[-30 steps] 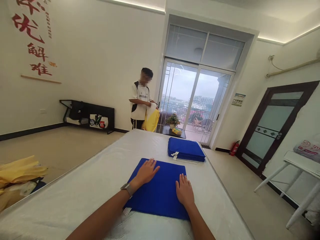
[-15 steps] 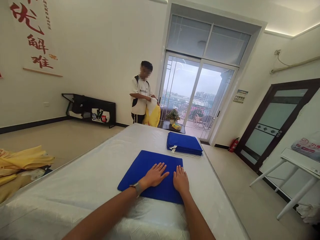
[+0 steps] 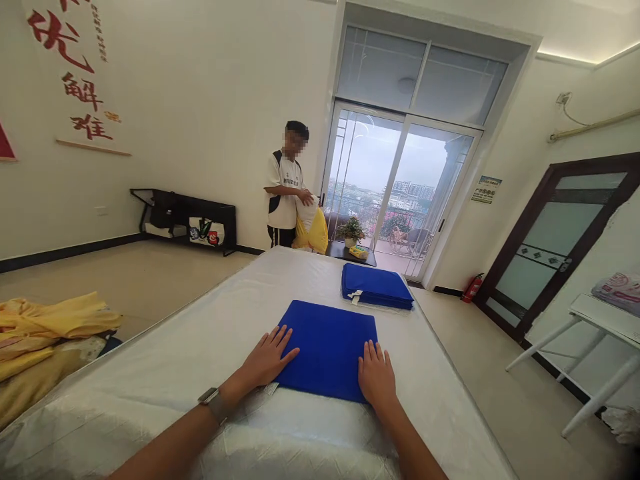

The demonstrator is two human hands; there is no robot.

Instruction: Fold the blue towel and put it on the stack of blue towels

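Observation:
A folded blue cloth point(image 3: 327, 347) lies flat on the plastic-covered mattress point(image 3: 190, 347) in front of me. My left hand point(image 3: 269, 357) rests open at its left edge, fingers spread and fingertips on the fabric. A small white tag point(image 3: 271, 388) sticks out at the near left corner. At the right edge my right hand point(image 3: 377, 375) lies flat and open, partly on the cloth. Neither hand grips anything. Farther back on the mattress sits a stack of folded blue cloths point(image 3: 377, 285) with white tags hanging from its near side.
Beyond the mattress a person point(image 3: 285, 193) handles a yellow and white bag-like bundle point(image 3: 313, 230). Yellow and brown fabric point(image 3: 50, 333) is heaped at the left. A small dark table point(image 3: 345, 252) with a plant stands behind; a white table point(image 3: 607, 317) is at the right.
My left hand has moved from the cloth's middle to its left edge. The cloth's left side now lies farther in, and a tag shows. My right hand stays by the right edge.

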